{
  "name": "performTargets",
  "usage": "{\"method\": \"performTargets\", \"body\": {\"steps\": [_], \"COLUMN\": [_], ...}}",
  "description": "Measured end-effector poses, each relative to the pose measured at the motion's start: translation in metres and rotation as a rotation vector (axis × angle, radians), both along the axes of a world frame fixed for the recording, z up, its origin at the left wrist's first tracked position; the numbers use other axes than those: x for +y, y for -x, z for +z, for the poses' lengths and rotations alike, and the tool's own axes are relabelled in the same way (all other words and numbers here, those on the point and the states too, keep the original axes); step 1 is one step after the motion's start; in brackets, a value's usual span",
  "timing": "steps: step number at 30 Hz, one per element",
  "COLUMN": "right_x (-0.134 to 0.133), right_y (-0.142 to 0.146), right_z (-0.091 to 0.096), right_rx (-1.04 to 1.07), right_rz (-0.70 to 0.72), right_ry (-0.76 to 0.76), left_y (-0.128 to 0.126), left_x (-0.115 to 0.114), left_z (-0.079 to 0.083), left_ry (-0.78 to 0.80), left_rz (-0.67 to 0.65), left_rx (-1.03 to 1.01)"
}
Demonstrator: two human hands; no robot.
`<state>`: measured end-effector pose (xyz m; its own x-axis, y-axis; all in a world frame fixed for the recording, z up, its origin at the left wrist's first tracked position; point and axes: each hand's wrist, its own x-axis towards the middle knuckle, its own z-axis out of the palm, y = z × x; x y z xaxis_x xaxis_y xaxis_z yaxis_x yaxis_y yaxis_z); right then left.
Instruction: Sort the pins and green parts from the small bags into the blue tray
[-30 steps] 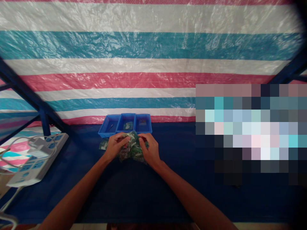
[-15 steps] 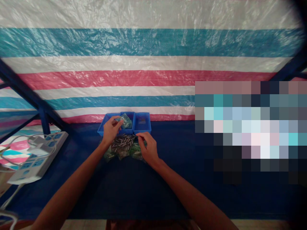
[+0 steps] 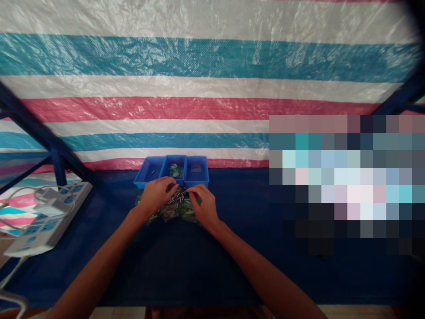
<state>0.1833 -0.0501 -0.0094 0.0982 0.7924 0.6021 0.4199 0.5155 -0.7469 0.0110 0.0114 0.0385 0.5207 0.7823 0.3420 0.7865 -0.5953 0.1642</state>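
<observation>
My left hand (image 3: 157, 195) hovers over the left part of a pile of small metal pins (image 3: 178, 197), fingers curved and thumb slightly apart, with nothing seen in it. At the pile's right edge, my right hand (image 3: 205, 204) pinches what looks like one thin metal pin between thumb and forefinger. Beneath and around the pins lie clear and green plastic packets (image 3: 187, 212), partly covered by both hands. Behind the pile, a small clear-green plastic packet (image 3: 175, 170) rests in the middle blue bin (image 3: 181, 158).
A left blue bin (image 3: 141, 178) holds a small thin item, and a right blue bin (image 3: 206, 170) has a small marking or item inside. A white power strip (image 3: 49, 226) with cables lies at the left. Striped sheeting (image 3: 186, 108) hangs behind the blue table (image 3: 166, 266). The right side is pixelated.
My left hand has let go of the plastic packet, now in the middle bin, and has come down to the pins. My right hand has barely moved.
</observation>
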Motion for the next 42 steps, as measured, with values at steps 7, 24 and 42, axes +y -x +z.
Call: {"method": "performTargets", "body": {"steps": [7,24,42], "right_x": [0.001,0.000,0.001], "right_y": [0.000,0.000,0.003], "right_z": [-0.001,-0.001,-0.002], "right_rx": [-0.022,-0.030,-0.032], "right_rz": [-0.010,0.002,0.018], "right_ry": [0.012,0.013,0.028], "left_y": [0.002,-0.004,-0.002], "left_x": [-0.012,-0.015,-0.014], "left_z": [-0.016,-0.023,-0.027], "left_ry": [-0.062,-0.024,-0.036], "left_rz": [-0.122,-0.050,0.005], "left_rx": [0.247,0.291,0.314]}}
